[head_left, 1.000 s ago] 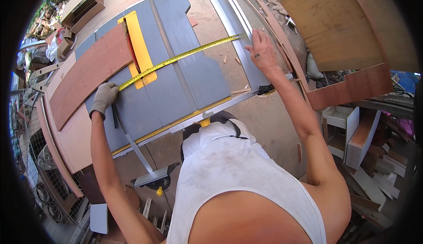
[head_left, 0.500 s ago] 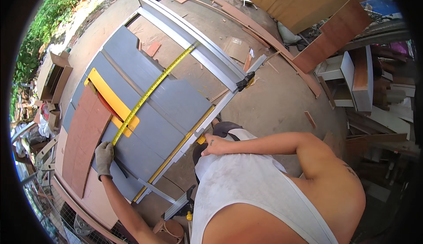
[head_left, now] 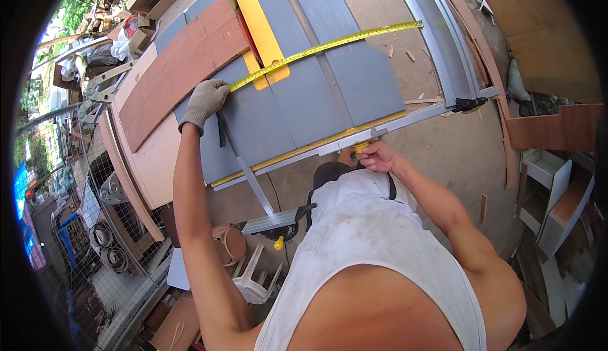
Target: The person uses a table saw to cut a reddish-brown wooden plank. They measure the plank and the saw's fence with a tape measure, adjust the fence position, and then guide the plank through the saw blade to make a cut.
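My left hand [head_left: 206, 102], in a grey knit glove, is closed round the near end of a yellow tape measure [head_left: 329, 44]. Its blade stretches out across the grey table saw [head_left: 250, 123] and over the yellow insert plate [head_left: 269, 40]. The far tip of the blade reaches the silver rip fence [head_left: 443, 40]. My bare right hand [head_left: 378, 156] has its fingers closed on a small yellow knob [head_left: 361, 146] at the saw's front rail. A reddish-brown board [head_left: 183, 66] lies on the saw's left side, beside the red piece in the slot of the insert plate.
A silver miter gauge bar [head_left: 256, 186] juts from the front rail toward me. Below it stands a white plastic stool [head_left: 256, 281]. To the left is a wire mesh fence [head_left: 95, 224]; at right, white drawer boxes [head_left: 544, 186] and scrap boards.
The whole view has swung, so the saw sits higher and further right in the picture. My left hand still grips the tape; my right hand stays at the front rail, the yellow knob now more visible.
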The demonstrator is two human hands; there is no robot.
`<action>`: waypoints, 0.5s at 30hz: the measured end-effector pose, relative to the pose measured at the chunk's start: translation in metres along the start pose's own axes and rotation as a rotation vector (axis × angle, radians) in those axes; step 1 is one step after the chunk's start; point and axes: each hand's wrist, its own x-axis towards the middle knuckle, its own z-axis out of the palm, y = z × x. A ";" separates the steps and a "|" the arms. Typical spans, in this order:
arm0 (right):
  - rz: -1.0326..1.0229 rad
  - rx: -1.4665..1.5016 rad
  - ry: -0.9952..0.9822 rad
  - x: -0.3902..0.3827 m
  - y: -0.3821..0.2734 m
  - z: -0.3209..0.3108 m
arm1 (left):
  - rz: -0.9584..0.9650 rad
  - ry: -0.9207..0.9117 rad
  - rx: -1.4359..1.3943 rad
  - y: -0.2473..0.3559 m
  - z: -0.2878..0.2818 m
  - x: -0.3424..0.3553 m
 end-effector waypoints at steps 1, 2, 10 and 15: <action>-0.061 0.055 -0.053 -0.001 0.002 -0.007 | -0.020 -0.005 0.001 0.008 -0.002 -0.002; -0.115 0.110 -0.115 0.001 0.004 -0.010 | -0.014 -0.016 0.004 0.016 -0.002 -0.001; -0.452 0.186 0.357 -0.012 0.036 0.037 | -0.005 -0.062 -0.021 0.021 0.002 -0.002; -0.538 0.204 0.405 -0.006 0.035 0.041 | -0.120 -0.011 -0.178 -0.020 0.015 -0.026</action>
